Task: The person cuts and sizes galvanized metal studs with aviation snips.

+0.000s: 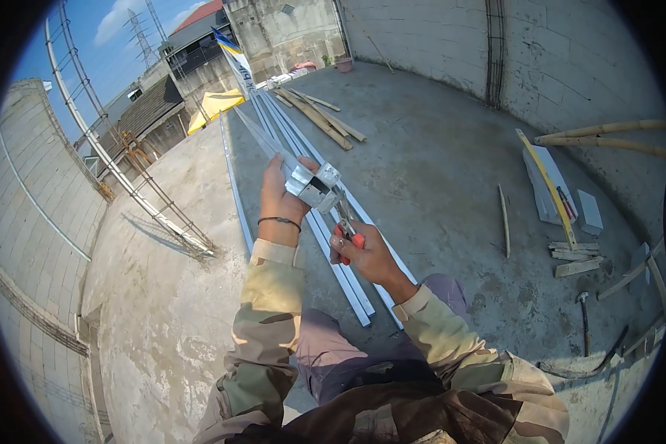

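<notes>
My left hand (280, 198) is closed around a shiny metal channel (312, 186), near its cut, flared end. The channel's long body runs away from me toward the yellow canopy. In my right hand (368, 255) are metal-cutting snips (345, 222) with red handles. Their jaws meet the near end of the channel; whether they are biting into the metal cannot be made out. Below both hands, several long metal profiles (340, 270) lie side by side on the concrete floor, between and beyond my knees.
Bamboo and wood pieces (318, 118) lie farther ahead. On the right are a yellow level (547, 189) across a white box, wood offcuts (576, 259) and a hammer (584, 322). Rebar columns (163, 214) rise at the left; block walls (570, 66) enclose the floor.
</notes>
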{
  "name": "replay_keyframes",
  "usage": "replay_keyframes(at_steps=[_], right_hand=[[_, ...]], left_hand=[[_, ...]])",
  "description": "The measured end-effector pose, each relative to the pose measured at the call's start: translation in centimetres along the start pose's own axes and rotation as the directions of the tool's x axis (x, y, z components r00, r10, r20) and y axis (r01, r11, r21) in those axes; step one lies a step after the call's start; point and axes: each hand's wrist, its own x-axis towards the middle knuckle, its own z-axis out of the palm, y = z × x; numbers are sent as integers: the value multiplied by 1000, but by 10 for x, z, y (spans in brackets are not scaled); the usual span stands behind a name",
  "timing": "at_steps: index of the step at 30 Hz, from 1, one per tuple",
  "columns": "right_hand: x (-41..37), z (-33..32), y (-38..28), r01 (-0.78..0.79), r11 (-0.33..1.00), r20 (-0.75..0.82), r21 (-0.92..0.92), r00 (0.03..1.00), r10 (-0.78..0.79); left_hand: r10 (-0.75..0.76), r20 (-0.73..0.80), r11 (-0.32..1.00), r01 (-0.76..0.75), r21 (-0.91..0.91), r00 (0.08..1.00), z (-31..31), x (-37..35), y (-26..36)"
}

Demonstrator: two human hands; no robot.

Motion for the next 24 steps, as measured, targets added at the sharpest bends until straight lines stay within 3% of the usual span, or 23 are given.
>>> replay_keyframes(at_steps=[6, 9, 13, 15, 18, 20, 24], right_hand=[[0, 3, 13, -7, 997, -61, -80, 998, 2], [3, 3, 21, 67, 995, -62, -75, 996, -72], [5, 3, 27, 120, 978, -130, -170, 981, -143], [5, 2, 29, 126, 961, -157, -246, 973, -168], [3, 0, 27, 137, 964, -167, -227, 970, -177], [0, -2, 20, 117, 941, -149, -317, 974, -171], [-2, -4, 28, 95, 961, -111, -259, 986, -127]], left_hand=[[71, 3, 982, -70, 176, 997, -3, -7, -1], [5, 2, 998, -5, 55, 1000, -18, 13, 1], [1, 7, 996, -2, 94, 1000, -19, 15, -2], [-41, -88, 997, 35, -72, 995, -18, 17, -2], [-84, -71, 990, 76, -119, 994, -22, 17, -3], [-63, -97, 995, 54, -85, 993, -21, 16, -4], [6, -99, 1000, -4, 23, 995, -27, 16, -6]])
